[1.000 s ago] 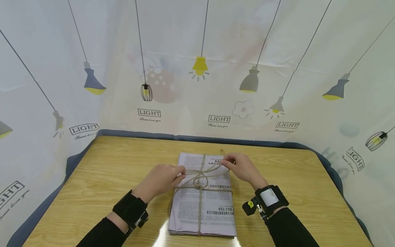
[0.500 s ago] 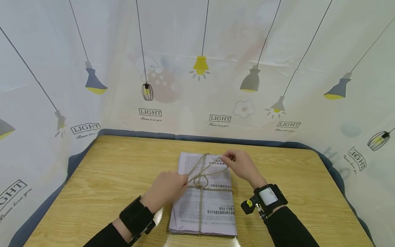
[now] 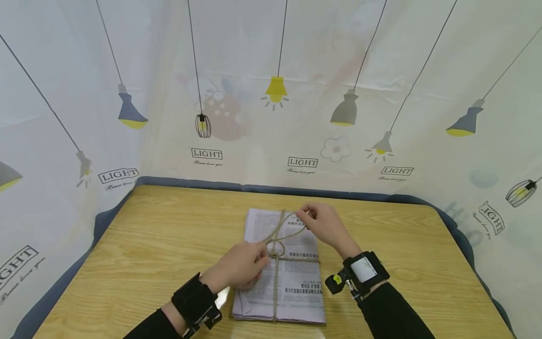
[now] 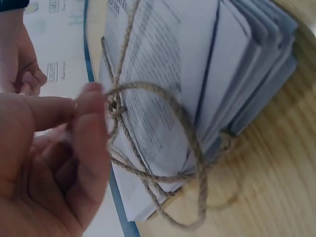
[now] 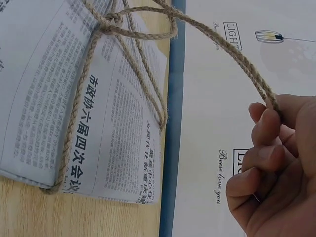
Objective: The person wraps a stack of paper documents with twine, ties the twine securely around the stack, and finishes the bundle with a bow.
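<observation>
A folded stack of newspapers (image 3: 302,294) lies on the table, bound crosswise with brown twine (image 3: 275,294). Near the middle of its top is a knot (image 5: 105,24) with a small loop beside it. My left hand (image 3: 243,264), over the stack's left side, pinches twine between thumb and index finger; a long slack length (image 4: 192,133) hangs from there past the stack's edge. At the far right corner, my right hand (image 3: 325,228) pinches a doubled strand (image 5: 229,47) between thumb and forefinger, raised above the paper. Its other fingers are loosely curled.
The wooden table (image 3: 161,226) extends around the stack. Behind it and at both sides hangs a pale curtain (image 3: 254,174) printed with lamps, its dark border along the table edge. Each wrist wears a black strap (image 3: 366,275) with a camera.
My left hand first pulled down at the twine, then shifted right toward the knot. The right hand has moved slightly up and left, drawing the doubled strand into a raised bight.
</observation>
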The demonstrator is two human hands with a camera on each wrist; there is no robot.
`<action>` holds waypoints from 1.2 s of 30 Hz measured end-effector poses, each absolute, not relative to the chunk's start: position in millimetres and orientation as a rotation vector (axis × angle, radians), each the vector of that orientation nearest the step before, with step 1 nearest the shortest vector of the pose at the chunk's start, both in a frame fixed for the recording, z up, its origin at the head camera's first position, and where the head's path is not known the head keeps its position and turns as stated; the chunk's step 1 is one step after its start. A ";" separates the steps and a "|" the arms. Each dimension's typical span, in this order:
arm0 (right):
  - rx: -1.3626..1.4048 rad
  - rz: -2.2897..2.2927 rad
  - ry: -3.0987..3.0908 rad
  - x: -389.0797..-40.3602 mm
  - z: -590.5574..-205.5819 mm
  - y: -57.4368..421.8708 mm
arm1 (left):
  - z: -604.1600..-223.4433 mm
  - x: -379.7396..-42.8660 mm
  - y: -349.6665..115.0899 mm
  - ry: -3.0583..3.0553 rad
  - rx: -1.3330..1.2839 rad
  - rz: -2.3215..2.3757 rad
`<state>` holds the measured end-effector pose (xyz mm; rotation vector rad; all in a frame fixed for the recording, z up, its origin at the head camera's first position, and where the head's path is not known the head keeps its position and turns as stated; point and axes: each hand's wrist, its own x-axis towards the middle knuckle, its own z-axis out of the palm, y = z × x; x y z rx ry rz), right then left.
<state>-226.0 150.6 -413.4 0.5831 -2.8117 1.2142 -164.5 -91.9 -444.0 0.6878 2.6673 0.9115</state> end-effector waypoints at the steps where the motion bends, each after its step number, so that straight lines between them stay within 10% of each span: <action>1: 0.590 1.221 -2.810 -225.5 -412.9 149.8 | -444.1 -166.2 -92.6 2.724 0.694 0.919; 21: 0.625 1.199 -2.783 -225.6 -418.6 151.4 | -473.9 -184.3 -134.1 2.999 0.595 0.680; 36: 0.560 1.213 -2.798 -228.1 -414.5 149.7 | -416.4 -128.2 -127.8 2.528 0.584 0.414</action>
